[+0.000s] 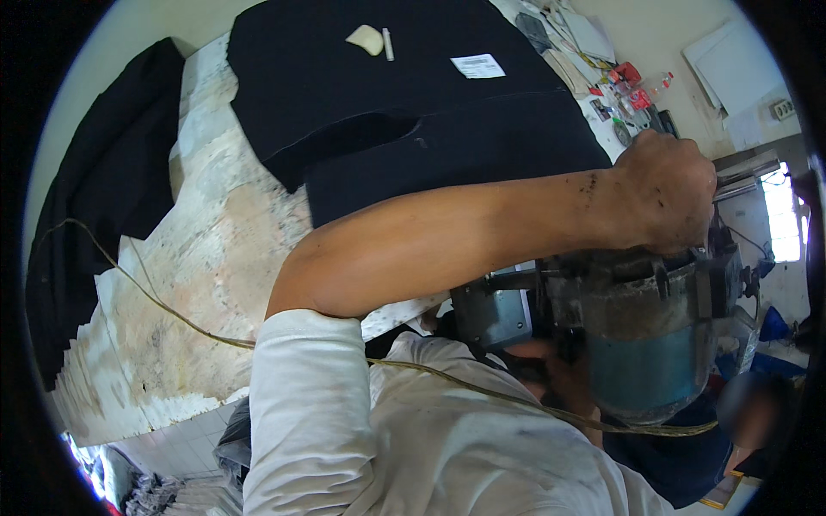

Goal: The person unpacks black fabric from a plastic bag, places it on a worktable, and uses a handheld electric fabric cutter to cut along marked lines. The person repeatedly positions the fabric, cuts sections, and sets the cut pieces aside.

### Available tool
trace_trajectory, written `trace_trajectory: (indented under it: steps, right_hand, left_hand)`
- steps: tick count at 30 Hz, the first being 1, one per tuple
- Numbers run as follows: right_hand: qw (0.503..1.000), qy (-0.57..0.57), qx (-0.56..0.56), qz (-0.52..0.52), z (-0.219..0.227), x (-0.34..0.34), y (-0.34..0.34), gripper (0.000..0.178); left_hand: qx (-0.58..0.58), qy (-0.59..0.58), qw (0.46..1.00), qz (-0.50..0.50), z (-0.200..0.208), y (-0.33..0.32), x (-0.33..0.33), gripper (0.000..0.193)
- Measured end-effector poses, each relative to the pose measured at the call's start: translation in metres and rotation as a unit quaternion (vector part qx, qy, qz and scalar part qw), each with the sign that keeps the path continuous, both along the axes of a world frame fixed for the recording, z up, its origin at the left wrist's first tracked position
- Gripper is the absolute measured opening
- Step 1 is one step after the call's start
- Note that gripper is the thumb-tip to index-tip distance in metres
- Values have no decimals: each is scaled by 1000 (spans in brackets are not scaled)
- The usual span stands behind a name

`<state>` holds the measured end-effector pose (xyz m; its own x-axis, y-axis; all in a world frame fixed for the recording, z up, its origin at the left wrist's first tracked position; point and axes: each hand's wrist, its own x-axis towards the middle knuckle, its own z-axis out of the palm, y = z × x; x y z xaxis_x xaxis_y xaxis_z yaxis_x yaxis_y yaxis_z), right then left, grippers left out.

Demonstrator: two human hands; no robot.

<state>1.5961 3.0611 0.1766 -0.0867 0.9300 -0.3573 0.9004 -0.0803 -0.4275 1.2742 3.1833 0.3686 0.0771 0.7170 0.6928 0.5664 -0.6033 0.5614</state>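
My left arm reaches across to the right. At its end my left hand (667, 193) is closed in a fist at the top of an electric cloth-cutting machine (650, 344), which has a worn grey and blue motor housing. The grip itself is hidden under the fingers. A metal box-like part (495, 314) of the machine shows below my forearm. Dark fabric (499, 129) lies on the table beyond my arm, with a curved opening in its near part. I cannot make out my right hand; blurred skin behind the machine cannot be assigned to anyone.
A tan cord (456, 378) runs from the stained table (206, 275) across my front toward the motor. On the fabric lie a pale chalk piece (367, 39), a white stick (388, 45) and a label (478, 66). More dark cloth (112, 172) hangs left. Another person (680, 460) is low at right.
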Motion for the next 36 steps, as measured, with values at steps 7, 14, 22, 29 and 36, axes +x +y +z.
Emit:
trace_trajectory:
  steps: [7,14,22,29,36]
  right_hand:
    - [1000,5,3,-22,9,45,89,29]
    - [999,3,20,-41,7,61,132,25]
    - [991,0,-28,-127,1,62,153,23]
    - [996,33,29,-81,-13,84,194,23]
    - [982,60,178,3,-35,136,258,25]
  left_hand:
    - [-88,54,994,-27,23,105,43,35]
    - [-73,27,996,-51,16,160,71,37]
    - [-46,63,992,-96,2,201,99,36]
    - [-54,58,992,-93,0,247,129,37]
    - [-72,61,991,-93,7,304,156,39]
